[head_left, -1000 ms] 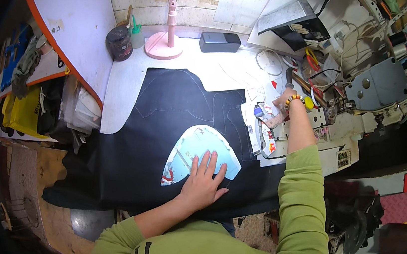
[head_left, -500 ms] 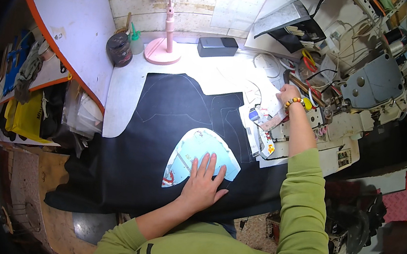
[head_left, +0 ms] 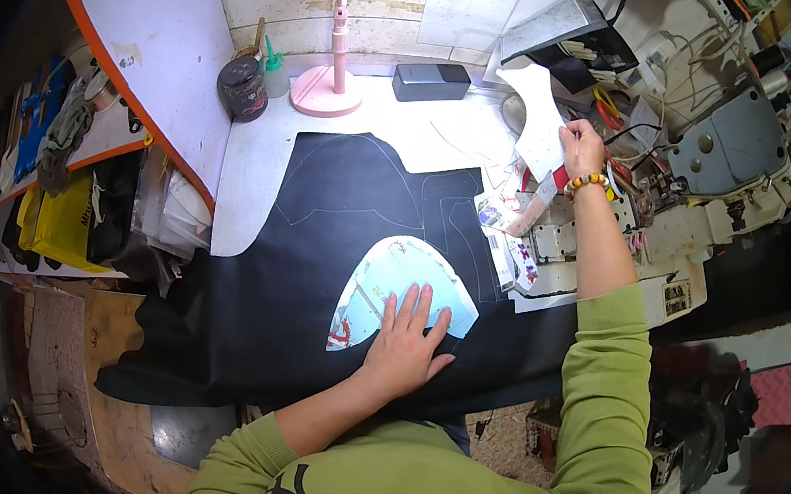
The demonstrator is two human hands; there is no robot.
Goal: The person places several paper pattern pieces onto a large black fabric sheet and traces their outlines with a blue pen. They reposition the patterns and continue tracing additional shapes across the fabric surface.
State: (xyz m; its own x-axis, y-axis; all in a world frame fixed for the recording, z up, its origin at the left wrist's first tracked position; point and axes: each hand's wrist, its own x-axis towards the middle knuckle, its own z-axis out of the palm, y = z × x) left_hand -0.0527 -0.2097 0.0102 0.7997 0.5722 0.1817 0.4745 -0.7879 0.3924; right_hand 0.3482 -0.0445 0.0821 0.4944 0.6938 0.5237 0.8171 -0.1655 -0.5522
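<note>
A sheet of black leather-like material [head_left: 251, 318] covers much of the table, with pale curved outlines drawn on it. My left hand [head_left: 407, 346] lies flat, fingers spread, on a light blue pattern piece [head_left: 390, 276] with white edges and a pointed, rounded shape. At the right, my right hand [head_left: 582, 153] pinches the edge of a white curved paper piece [head_left: 539, 117] and holds it raised above a pile of papers and cards [head_left: 502, 210].
A grey sewing machine [head_left: 734, 144] and tangled cords take up the right side. Behind the material stand a pink phone stand [head_left: 325, 93], a black box [head_left: 431, 82], a dark jar [head_left: 243, 90] and a green-nozzled bottle [head_left: 276, 74]. An orange-edged partition [head_left: 147, 33] rises at the left.
My right hand has lifted the white paper piece up off the pile. My left hand stays flat on the light blue piece. The whole view has shifted slightly.
</note>
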